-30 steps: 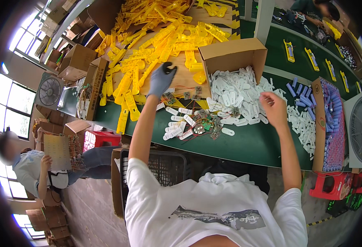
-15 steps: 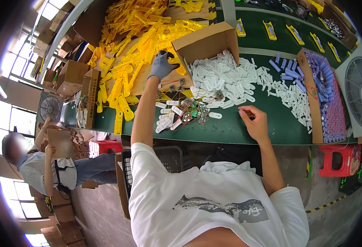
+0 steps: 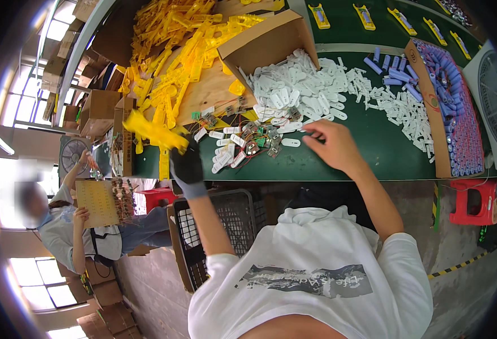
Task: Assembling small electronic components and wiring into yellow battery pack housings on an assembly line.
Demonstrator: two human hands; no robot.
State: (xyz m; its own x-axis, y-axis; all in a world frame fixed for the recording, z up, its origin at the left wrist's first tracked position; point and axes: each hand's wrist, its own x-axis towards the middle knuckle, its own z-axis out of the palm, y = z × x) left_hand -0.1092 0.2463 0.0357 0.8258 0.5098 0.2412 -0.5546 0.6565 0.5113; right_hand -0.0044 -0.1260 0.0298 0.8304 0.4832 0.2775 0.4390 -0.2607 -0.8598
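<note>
Head view | left hand [image 3: 187, 164], gloved, pinches yellow plastic casing [image 3: 155, 133] by one end, at green table's [image 3: 316, 168] near left | right hand [image 3: 334, 148]: cannot tell if holding, beside white oval tab [image 3: 291, 143] | risk: loose pinch may drop casing

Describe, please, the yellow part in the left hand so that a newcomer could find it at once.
Start at the green table and follow its near edge leftward. There, the left hand wears a grey and black glove, with the yellow part jutting out leftward. Unlike the yellow pile beyond, this part is gripped and blurred.
</note>
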